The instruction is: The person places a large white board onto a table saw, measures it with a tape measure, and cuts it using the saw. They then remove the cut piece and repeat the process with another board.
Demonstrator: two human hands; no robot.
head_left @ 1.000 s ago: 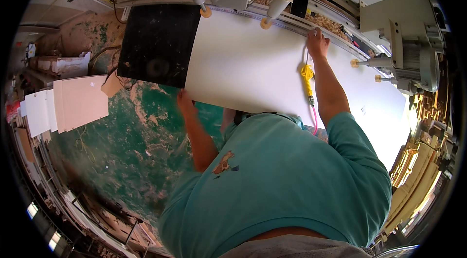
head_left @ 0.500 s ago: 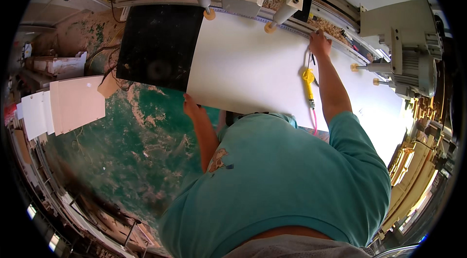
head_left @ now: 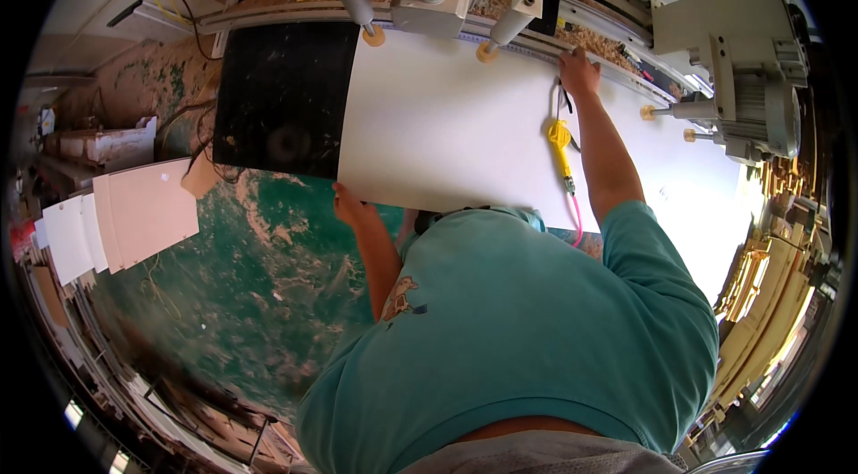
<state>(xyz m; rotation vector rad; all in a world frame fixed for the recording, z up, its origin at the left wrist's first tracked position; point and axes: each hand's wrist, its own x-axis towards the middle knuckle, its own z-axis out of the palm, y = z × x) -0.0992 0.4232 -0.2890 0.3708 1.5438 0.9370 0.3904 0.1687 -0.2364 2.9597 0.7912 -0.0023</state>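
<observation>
Your left hand (head_left: 351, 204) is at the near left corner of the white panel (head_left: 447, 125), fingers partly curled against its edge; whether they grip it, you can't tell from here. Your right hand (head_left: 580, 75) reaches to the panel's far edge, fingers bent at the metal rail (head_left: 617, 74); how far they open or what they pinch is hidden. The panel lies flat between both sets of fingers and extends right of them. Beyond your left fingers is a black surface (head_left: 281, 99). A measuring strip (head_left: 532, 51) runs left of your right fingers, its marks too small to read. Just below those fingers lies a yellow tool (head_left: 559, 139) with a pink hose (head_left: 576, 213). Your teal shirt (head_left: 536, 322) carries a small brown printed figure (head_left: 404, 298), nearer your left fingers than your right.
</observation>
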